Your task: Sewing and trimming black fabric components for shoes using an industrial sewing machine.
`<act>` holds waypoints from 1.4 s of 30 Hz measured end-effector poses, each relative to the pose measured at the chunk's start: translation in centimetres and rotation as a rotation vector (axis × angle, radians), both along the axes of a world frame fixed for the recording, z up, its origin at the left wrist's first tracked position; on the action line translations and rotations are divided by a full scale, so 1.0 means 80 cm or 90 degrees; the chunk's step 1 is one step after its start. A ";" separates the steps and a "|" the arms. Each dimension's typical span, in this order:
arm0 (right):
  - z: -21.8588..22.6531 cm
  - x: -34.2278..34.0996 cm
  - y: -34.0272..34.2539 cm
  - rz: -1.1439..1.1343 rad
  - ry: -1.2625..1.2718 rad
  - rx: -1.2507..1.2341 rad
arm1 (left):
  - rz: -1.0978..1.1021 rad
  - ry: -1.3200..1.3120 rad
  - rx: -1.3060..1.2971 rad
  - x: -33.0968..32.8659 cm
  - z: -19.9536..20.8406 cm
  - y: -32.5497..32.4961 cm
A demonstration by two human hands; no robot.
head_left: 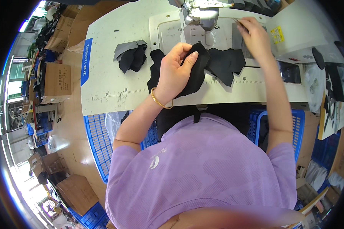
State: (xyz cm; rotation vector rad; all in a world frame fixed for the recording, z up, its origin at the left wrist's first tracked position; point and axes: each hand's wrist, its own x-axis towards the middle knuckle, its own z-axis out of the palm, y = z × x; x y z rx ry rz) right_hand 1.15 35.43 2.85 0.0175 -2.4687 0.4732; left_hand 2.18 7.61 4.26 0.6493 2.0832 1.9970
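Observation:
My left hand [176, 68] pinches a black fabric piece [197, 72] between thumb and fingers, near the table's front edge. More black cut fabric [226, 63] lies flat just right of it, and another dark part sticks out under my left wrist. At the back right, my right hand [255, 38] is closed on a small thin pointed tool [237, 21]; its exact kind is too small to tell. Beneath that hand lies a grey strip [237, 38]. The sewing machine head [200, 19] stands between my hands, its lamp lit.
A pile of grey and black fabric pieces [131, 55] rests on the white table [107, 76] at left. A phone [289, 72] lies at right beside the machine's white body [302, 34]. Blue baskets [97, 141] stand below the table edge. Cardboard boxes [57, 80] line the left.

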 end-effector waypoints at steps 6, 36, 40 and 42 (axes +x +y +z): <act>-0.019 -0.036 0.041 0.053 -0.199 0.132 | -0.055 -0.050 0.021 0.003 0.002 -0.006; 0.046 0.055 -0.108 0.223 0.020 -0.698 | 0.231 0.251 -0.119 -0.021 -0.015 0.025; 0.053 0.080 -0.125 0.437 -0.159 -0.934 | 0.180 0.170 0.005 -0.017 -0.021 0.022; 0.062 0.087 -0.136 0.403 -0.240 -0.874 | 0.161 0.133 0.027 -0.002 -0.006 0.020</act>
